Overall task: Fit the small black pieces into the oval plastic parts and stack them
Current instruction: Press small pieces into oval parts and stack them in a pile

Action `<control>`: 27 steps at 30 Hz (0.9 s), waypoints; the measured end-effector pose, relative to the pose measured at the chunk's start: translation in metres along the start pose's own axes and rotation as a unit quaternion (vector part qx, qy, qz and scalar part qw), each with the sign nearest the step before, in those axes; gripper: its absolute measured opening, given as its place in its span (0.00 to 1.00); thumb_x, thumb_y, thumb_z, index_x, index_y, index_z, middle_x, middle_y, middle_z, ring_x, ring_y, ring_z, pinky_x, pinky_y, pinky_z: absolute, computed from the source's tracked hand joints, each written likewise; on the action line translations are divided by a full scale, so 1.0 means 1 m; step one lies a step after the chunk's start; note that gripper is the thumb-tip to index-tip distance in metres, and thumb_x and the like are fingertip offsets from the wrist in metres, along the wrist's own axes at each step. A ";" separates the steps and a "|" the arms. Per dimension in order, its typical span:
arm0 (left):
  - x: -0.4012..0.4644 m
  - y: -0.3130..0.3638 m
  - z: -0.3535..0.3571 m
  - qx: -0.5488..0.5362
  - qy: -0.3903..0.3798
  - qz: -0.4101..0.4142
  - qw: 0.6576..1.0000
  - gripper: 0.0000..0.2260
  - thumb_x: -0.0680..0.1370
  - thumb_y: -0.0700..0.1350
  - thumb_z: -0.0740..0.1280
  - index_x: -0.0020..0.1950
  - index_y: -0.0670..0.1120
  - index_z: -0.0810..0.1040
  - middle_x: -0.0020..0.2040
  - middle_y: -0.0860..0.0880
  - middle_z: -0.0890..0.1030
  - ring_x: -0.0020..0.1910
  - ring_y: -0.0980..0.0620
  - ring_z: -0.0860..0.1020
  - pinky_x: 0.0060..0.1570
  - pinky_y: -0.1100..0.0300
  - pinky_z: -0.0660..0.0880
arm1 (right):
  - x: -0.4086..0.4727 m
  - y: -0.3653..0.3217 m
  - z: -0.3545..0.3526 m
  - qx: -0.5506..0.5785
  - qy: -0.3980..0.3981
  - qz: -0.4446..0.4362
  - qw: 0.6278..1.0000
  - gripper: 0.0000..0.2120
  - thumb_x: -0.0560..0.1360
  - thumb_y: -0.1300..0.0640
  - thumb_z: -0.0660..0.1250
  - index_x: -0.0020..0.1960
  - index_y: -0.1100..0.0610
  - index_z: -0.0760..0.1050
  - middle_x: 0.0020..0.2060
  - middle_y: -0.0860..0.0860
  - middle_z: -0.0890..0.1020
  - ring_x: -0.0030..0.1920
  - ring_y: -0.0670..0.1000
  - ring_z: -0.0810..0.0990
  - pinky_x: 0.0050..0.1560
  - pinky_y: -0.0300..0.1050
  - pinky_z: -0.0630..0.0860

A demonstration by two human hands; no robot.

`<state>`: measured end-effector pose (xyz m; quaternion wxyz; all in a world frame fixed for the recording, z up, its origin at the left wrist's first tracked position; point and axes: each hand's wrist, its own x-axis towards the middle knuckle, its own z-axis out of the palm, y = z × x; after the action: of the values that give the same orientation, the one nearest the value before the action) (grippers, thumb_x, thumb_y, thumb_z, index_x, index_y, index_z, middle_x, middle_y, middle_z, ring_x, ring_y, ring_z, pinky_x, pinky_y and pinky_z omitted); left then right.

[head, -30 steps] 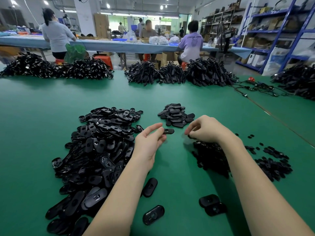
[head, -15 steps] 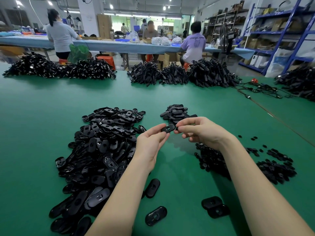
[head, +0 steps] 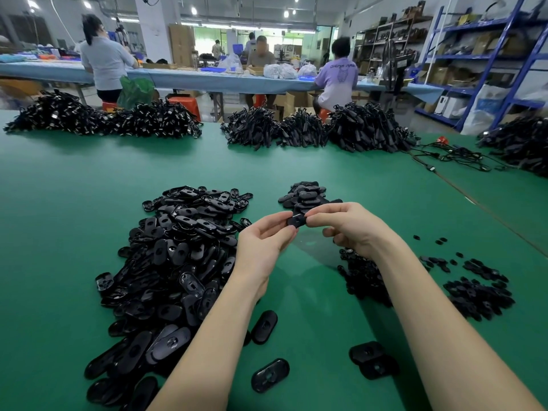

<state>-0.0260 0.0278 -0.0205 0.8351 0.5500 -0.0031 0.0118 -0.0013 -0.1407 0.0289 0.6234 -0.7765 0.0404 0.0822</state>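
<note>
- The green counter [head: 74,232] fills most of the frame and carries every heap.
- The big heap of oval parts [head: 175,262], lower left of centre, looks not yet fitted, so I judge most of the work is left.
- The heap of small black pieces [head: 477,295] at lower right, partly behind the right forearm, is also large.
- The small stack of oval parts [head: 305,194] just above the hands looks like the finished ones; it is low, so little is done.
- A few loose ovals [head: 270,375] lie along the bottom edge.
- The left hand [head: 261,247] at centre has its grip clamped on one oval part [head: 296,221].
- The right hand [head: 353,229] pinches the same part's other end; whether a small piece is already seated is hidden.
</note>
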 end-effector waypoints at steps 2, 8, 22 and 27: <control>0.000 0.000 0.000 0.002 0.000 0.001 1.000 0.12 0.74 0.32 0.73 0.54 0.46 0.84 0.49 0.48 0.87 0.53 0.53 0.85 0.51 0.65 0.79 | 0.000 0.000 0.002 0.003 -0.001 -0.002 1.000 0.09 0.71 0.62 0.77 0.36 0.50 0.87 0.34 0.48 0.83 0.26 0.43 0.73 0.23 0.33 0.64; 0.001 -0.002 -0.001 0.011 -0.002 -0.009 1.000 0.12 0.73 0.34 0.74 0.54 0.47 0.85 0.50 0.48 0.87 0.53 0.56 0.84 0.54 0.63 0.78 | 0.001 0.000 0.007 -0.007 0.006 -0.002 1.000 0.08 0.70 0.61 0.78 0.35 0.49 0.87 0.34 0.47 0.84 0.27 0.43 0.73 0.23 0.33 0.65; 0.003 -0.001 -0.005 0.019 -0.026 0.002 0.999 0.12 0.74 0.33 0.73 0.53 0.47 0.85 0.49 0.49 0.87 0.51 0.57 0.84 0.49 0.68 0.77 | 0.005 0.003 0.007 0.000 -0.018 0.007 1.000 0.06 0.70 0.61 0.78 0.38 0.51 0.88 0.34 0.49 0.82 0.28 0.44 0.72 0.24 0.34 0.65; 0.000 -0.001 -0.003 0.010 -0.024 0.007 1.000 0.12 0.74 0.32 0.72 0.51 0.48 0.85 0.49 0.49 0.87 0.50 0.57 0.84 0.48 0.69 0.77 | 0.006 0.004 0.009 0.029 -0.013 0.018 0.999 0.06 0.70 0.63 0.77 0.38 0.53 0.87 0.32 0.49 0.82 0.26 0.44 0.72 0.23 0.33 0.67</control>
<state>-0.0256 0.0301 -0.0223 0.8292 0.5583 -0.0263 0.0042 0.0031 -0.1323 0.0224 0.6446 -0.7561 0.0489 0.1023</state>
